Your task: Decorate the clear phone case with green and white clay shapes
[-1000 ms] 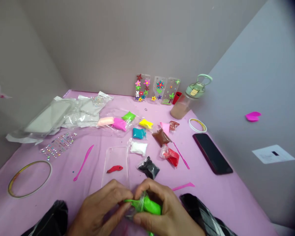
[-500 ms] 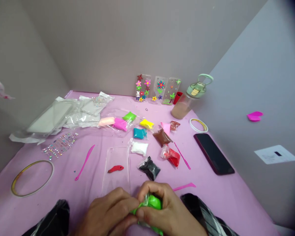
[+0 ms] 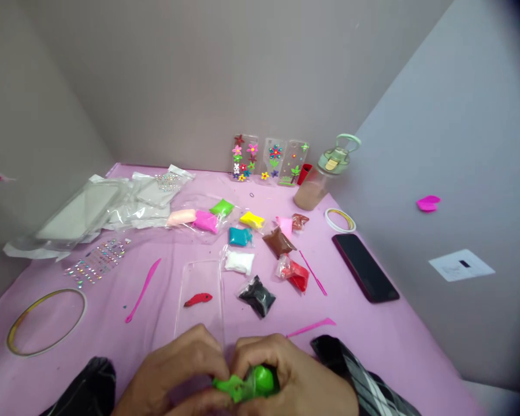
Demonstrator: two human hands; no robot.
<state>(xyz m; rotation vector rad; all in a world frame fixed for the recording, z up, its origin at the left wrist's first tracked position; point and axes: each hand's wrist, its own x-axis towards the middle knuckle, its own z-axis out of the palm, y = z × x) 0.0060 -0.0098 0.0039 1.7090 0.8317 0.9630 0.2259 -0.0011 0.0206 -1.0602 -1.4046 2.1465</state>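
Both hands meet at the near edge of the pink table. My left hand and my right hand are closed round a lump of bright green clay in a clear bag, fingertips pinching it from both sides. Just beyond them lies a clear phone case with a small red clay shape on it. Small bags of clay lie further out: black, white, red, brown, teal and yellow.
A pink modelling tool lies left, another by my right hand. A dark phone, a bottle and decorated cases stand right and back. Sticker sheets, plastic packaging and a tape ring lie left.
Both hands have kept squeezing the green clay bag and drawn slightly nearer to me and lower in view. The view has shifted a little; nothing on the table has moved.
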